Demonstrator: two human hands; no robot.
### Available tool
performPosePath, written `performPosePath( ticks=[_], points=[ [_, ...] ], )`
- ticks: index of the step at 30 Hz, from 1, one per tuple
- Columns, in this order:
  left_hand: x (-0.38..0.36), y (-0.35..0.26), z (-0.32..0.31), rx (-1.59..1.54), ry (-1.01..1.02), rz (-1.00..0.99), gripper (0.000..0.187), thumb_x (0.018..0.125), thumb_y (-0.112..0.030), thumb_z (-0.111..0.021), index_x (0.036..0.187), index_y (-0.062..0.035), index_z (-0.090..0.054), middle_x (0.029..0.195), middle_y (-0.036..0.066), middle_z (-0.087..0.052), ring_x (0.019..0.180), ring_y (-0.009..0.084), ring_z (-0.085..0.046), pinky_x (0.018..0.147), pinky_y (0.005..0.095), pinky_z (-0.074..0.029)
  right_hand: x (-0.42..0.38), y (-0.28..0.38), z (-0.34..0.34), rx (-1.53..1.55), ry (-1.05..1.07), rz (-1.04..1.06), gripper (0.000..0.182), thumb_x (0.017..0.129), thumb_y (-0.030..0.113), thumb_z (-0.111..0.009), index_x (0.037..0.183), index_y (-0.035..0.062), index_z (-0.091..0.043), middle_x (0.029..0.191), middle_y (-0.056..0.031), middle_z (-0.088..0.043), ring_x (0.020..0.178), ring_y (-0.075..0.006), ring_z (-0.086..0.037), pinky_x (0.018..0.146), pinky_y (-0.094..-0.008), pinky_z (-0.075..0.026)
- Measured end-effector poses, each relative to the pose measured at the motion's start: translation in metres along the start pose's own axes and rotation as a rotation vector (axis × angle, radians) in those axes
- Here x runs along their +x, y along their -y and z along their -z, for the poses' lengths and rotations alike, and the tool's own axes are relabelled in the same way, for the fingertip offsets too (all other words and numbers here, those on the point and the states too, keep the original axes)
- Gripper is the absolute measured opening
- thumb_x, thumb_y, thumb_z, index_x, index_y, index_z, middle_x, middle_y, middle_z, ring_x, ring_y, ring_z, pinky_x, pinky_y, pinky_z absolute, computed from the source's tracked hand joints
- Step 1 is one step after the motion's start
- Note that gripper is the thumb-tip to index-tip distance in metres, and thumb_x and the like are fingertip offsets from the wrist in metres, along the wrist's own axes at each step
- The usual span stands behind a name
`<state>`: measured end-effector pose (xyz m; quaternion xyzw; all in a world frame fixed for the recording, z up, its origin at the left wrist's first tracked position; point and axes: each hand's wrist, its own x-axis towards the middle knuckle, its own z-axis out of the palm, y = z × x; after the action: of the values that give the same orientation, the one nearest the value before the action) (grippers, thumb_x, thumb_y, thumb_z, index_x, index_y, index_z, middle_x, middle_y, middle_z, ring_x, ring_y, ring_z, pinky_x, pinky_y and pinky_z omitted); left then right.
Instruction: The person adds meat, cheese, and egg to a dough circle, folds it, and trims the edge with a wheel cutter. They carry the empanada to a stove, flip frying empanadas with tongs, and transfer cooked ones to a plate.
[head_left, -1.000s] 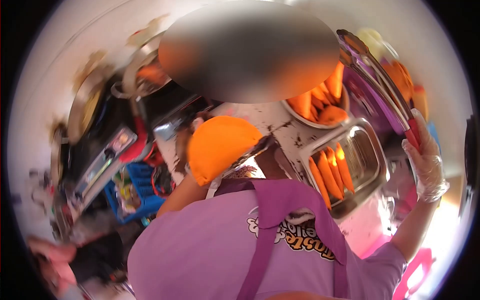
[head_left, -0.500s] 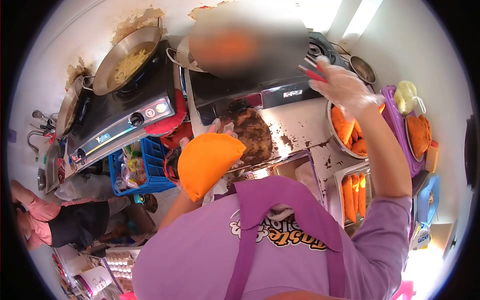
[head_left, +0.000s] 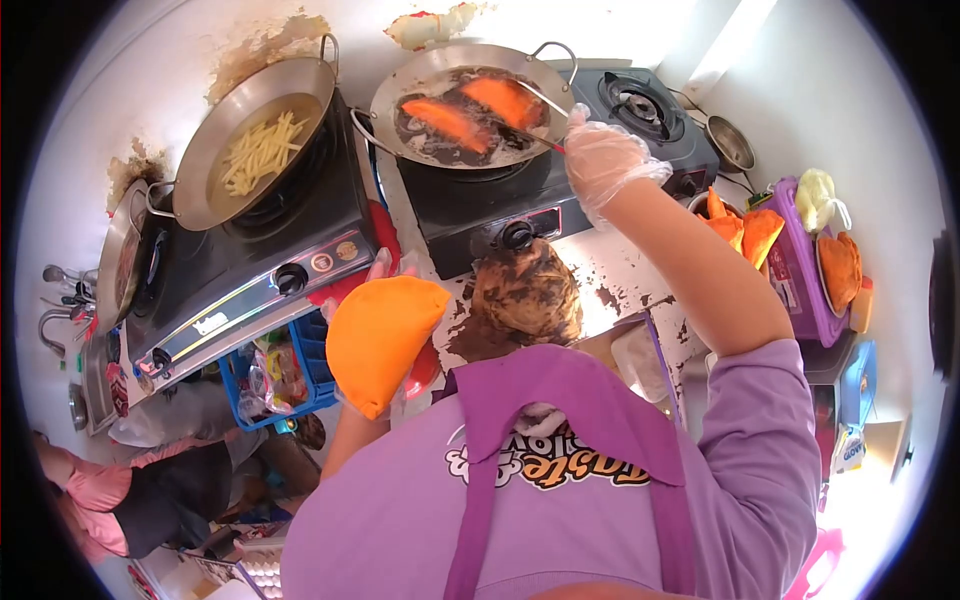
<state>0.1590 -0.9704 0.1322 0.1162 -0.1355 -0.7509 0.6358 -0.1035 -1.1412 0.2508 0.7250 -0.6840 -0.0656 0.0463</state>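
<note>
My left hand (head_left: 385,265), in a clear plastic glove, holds up a raw orange half-moon empanada (head_left: 385,340) in front of the stove. The empanada hides most of that hand; a few fingertips show behind its upper edge. My right hand (head_left: 606,162), gloved too, is closed around the red-handled tongs (head_left: 548,100). The tongs' tips reach into the wide frying pan (head_left: 384,110), at the orange empanada (head_left: 506,101) on the right. A second empanada (head_left: 444,122) lies left of it in the dark bubbling oil.
On the left burner stands another pan (head_left: 193,180) with fries (head_left: 260,155) in oil. Orange empanadas (head_left: 760,235) sit at the right, beside a purple tray (head_left: 800,290). A blue basket (head_left: 315,360) is below the left stove. A co-worker (head_left: 165,500) is at the lower left.
My right hand has swung left and forward with the tongs, whose tips are now in the pan. The left hand and its empanada shifted slightly left as the view moved. A blur over the pan is gone.
</note>
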Motion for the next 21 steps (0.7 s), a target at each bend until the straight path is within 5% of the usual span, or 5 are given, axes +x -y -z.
performPosePath(
  ticks=[9,18,19,20,21],
  points=[
    [0.010,-0.010,0.022,-0.052,0.009,0.027,0.083,0.091,-0.070,-0.029,0.150,-0.0118,-0.023,0.151,0.017,-0.030,0.135,0.0325,-0.037,0.109,0.0510,-0.034,0.007,-0.002,-0.005,-0.171,-0.148,0.117,0.049,0.090,0.010,-0.052,0.136,0.0013,-0.039,0.097,-0.0127,-0.066,0.092,-0.0290,-0.067,0.074,-0.0436,-0.054],
    [0.015,-0.008,0.017,-0.189,-0.025,0.003,0.085,0.089,-0.068,-0.037,0.150,-0.0112,-0.019,0.149,0.020,-0.031,0.134,0.0338,-0.039,0.110,0.0509,-0.032,0.039,-0.056,0.039,-0.086,0.075,0.343,0.027,0.093,0.020,-0.054,0.116,0.0060,-0.049,0.091,-0.0212,-0.063,0.089,-0.0403,-0.062,0.071,-0.0448,-0.050],
    [0.014,-0.006,0.015,-0.194,-0.030,-0.007,0.085,0.089,-0.068,-0.037,0.150,-0.0112,-0.019,0.149,0.020,-0.031,0.134,0.0338,-0.039,0.110,0.0509,-0.032,0.058,-0.077,0.026,-0.028,0.048,0.444,0.026,0.094,0.020,-0.054,0.117,0.0099,-0.050,0.082,-0.0148,-0.060,0.073,-0.0296,-0.062,0.062,-0.0389,-0.048],
    [0.012,-0.005,0.011,-0.179,-0.050,-0.025,0.085,0.090,-0.067,-0.037,0.150,-0.0111,-0.019,0.148,0.021,-0.031,0.133,0.0343,-0.039,0.110,0.0512,-0.032,0.061,-0.081,0.031,-0.033,0.051,0.457,0.026,0.094,0.020,-0.054,0.117,0.0099,-0.050,0.082,-0.0148,-0.060,0.073,-0.0296,-0.062,0.062,-0.0389,-0.048],
    [0.009,-0.004,0.008,-0.162,-0.070,-0.046,0.084,0.090,-0.067,-0.038,0.151,-0.0109,-0.018,0.148,0.021,-0.031,0.133,0.0349,-0.038,0.110,0.0516,-0.031,0.065,-0.084,0.038,0.241,0.275,0.322,0.025,0.094,0.019,-0.054,0.117,0.0090,-0.051,0.078,-0.0095,-0.057,0.066,-0.0209,-0.056,0.058,-0.0338,-0.045]
  ],
)
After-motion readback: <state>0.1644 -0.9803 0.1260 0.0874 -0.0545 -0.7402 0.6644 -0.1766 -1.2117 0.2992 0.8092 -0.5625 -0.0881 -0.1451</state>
